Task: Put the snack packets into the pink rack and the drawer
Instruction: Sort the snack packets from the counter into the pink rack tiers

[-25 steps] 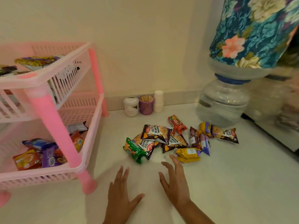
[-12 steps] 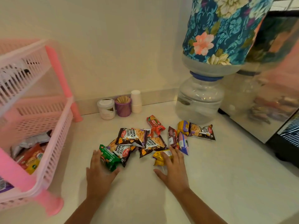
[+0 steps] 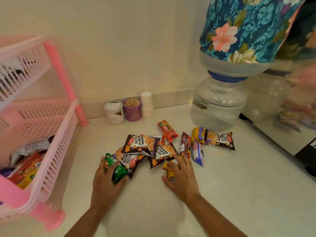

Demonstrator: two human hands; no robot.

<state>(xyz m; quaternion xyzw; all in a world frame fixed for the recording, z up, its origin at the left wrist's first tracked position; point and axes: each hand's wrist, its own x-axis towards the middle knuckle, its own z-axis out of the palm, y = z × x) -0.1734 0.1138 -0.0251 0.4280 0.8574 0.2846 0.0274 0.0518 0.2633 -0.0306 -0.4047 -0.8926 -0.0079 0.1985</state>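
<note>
A pile of snack packets lies on the white counter: several black salted-peanut packets (image 3: 142, 144), a red packet (image 3: 166, 129), a brown one (image 3: 185, 144), a blue one (image 3: 197, 153) and a yellow one (image 3: 197, 135). My left hand (image 3: 108, 179) closes over a green packet (image 3: 118, 171) at the pile's left end. My right hand (image 3: 182, 175) grips a yellow packet (image 3: 168, 170) at the front. The pink rack (image 3: 56, 151) stands at the left, with several packets in its lower shelf. No drawer is visible.
A white tub (image 3: 114, 112), a purple cup of sticks (image 3: 132, 109) and stacked paper cups (image 3: 146, 104) stand at the wall. A water bottle (image 3: 218, 101) under a floral cover (image 3: 244, 26) stands at the right, beside a shiny appliance (image 3: 282, 120).
Both hands moved forward from the bare counter onto the pile. The left one closed on the green packet, the right one on the yellow packet. The view shifted right.
</note>
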